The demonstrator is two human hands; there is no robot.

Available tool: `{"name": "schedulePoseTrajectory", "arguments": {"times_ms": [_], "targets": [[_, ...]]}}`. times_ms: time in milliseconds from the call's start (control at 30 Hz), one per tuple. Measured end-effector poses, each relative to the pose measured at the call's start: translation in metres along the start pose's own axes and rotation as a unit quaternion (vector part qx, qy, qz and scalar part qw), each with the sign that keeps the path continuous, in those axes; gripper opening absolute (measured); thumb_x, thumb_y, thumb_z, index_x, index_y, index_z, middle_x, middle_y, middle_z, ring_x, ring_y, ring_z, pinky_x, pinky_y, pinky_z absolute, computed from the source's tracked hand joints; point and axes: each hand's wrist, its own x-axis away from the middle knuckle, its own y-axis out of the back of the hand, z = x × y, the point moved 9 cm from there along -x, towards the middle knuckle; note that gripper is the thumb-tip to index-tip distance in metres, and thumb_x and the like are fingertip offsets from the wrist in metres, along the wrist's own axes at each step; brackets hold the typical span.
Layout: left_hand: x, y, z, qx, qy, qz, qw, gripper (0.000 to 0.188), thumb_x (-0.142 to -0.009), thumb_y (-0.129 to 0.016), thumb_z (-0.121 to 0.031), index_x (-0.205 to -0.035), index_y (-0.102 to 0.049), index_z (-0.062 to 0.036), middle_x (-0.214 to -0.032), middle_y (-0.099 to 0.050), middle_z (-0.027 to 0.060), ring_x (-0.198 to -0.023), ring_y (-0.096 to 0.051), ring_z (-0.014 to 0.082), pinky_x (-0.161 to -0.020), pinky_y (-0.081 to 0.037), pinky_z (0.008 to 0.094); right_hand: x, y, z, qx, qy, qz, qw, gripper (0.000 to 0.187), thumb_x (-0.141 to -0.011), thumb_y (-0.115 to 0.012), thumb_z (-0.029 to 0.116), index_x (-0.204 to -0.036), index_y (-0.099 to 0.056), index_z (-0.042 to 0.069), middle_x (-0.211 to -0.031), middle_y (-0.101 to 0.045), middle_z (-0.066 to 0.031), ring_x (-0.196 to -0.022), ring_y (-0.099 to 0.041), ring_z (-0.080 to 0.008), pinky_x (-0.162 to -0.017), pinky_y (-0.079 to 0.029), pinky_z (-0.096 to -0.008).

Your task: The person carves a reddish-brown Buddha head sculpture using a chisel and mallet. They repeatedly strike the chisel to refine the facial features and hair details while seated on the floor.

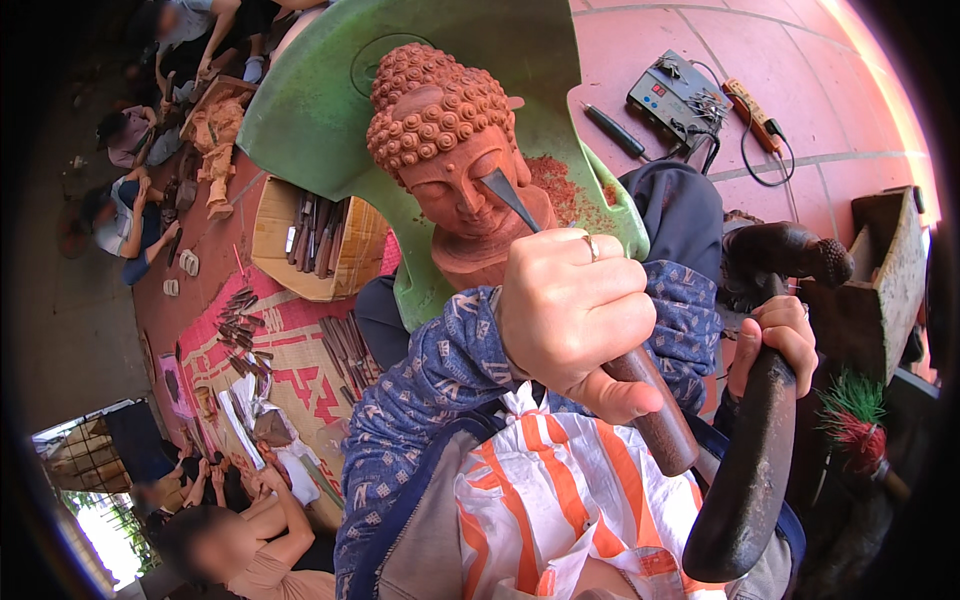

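Observation:
A reddish wooden Buddha head [450, 170] with tight curls leans on a green plastic chair [300, 110], reddish shavings beside it. My left hand [580, 310] is closed round a chisel [655, 415], its brown handle jutting out below the fist. The chisel's flat steel blade reaches the carved face by one eye; whether it touches the wood I cannot tell. To the right, my right hand [780, 345] is wrapped round the narrow part of a dark wooden mallet [745, 490]. The mallet's thick end hangs down toward my lap, apart from the chisel.
A cardboard box [270, 260] of chisels stands left, with more chisels [240, 325] on a patterned mat. Upper right are a control box [675, 95], a pen-like tool [613, 131] and a power strip [752, 112]. A wooden crate [870, 290] stands right. Several people sit leftward.

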Motion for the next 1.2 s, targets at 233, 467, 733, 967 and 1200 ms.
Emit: {"name": "schedulePoseTrajectory", "arguments": {"times_ms": [233, 467, 733, 967, 1200], "targets": [[-0.001, 0.0, 0.0, 0.0, 0.0, -0.003, 1.0, 0.061, -0.087, -0.05, -0.06, -0.054, -0.038, -0.0101, -0.053, -0.034, 0.0028, -0.043, -0.041, 0.0202, -0.039, -0.031, 0.0326, 0.001, 0.0, 0.0, -0.004, -0.002, 0.002, 1.0, 0.023, -0.078, -0.073, 0.002, -0.08, -0.05, 0.003, -0.06, -0.051, -0.0081, -0.05, -0.049, -0.0199, -0.05, -0.044, -0.0314], [0.0, 0.001, -0.001, 0.002, -0.002, -0.018, 1.0, 0.061, -0.087, -0.05, -0.06, -0.053, -0.038, -0.0101, -0.053, -0.034, 0.0029, -0.043, -0.04, 0.0202, -0.039, -0.031, 0.0326, -0.001, 0.001, 0.003, -0.003, -0.003, -0.011, 1.0, 0.023, -0.079, -0.073, 0.002, -0.08, -0.049, 0.003, -0.059, -0.051, -0.0078, -0.049, -0.048, -0.0197, -0.05, -0.044, -0.0316], [-0.004, 0.009, 0.002, 0.035, 0.008, -0.028, 0.999, 0.063, -0.087, -0.049, -0.061, -0.053, -0.037, -0.0094, -0.052, -0.032, 0.0038, -0.042, -0.04, 0.0212, -0.038, -0.031, 0.0332, -0.009, 0.003, 0.012, 0.074, 0.057, 0.039, 0.995, 0.022, -0.082, -0.063, -0.006, -0.09, -0.044, 0.001, -0.063, -0.048, -0.008, -0.054, -0.046, -0.0184, -0.056, -0.043, -0.034], [-0.011, 0.008, 0.004, 0.027, 0.035, -0.019, 0.999, 0.063, -0.086, -0.052, -0.06, -0.053, -0.038, -0.0084, -0.052, -0.033, 0.0045, -0.042, -0.04, 0.023, -0.039, -0.031, 0.0342, -0.013, 0.013, 0.008, 0.093, 0.054, -0.023, 0.994, 0.027, -0.08, -0.075, 0.006, -0.081, -0.048, 0.002, -0.057, -0.05, -0.008, -0.048, -0.049, -0.0202, -0.049, -0.043, -0.0316], [-0.011, 0.009, 0.005, 0.015, 0.043, -0.031, 0.998, 0.063, -0.086, -0.053, -0.06, -0.053, -0.039, -0.0081, -0.052, -0.033, 0.0049, -0.043, -0.041, 0.0234, -0.039, -0.03, 0.0347, -0.013, 0.01, 0.008, 0.088, 0.053, -0.023, 0.994, 0.025, -0.079, -0.073, 0.0, -0.081, -0.048, 0.002, -0.058, -0.05, -0.0084, -0.049, -0.049, -0.0202, -0.049, -0.042, -0.0314]]}}
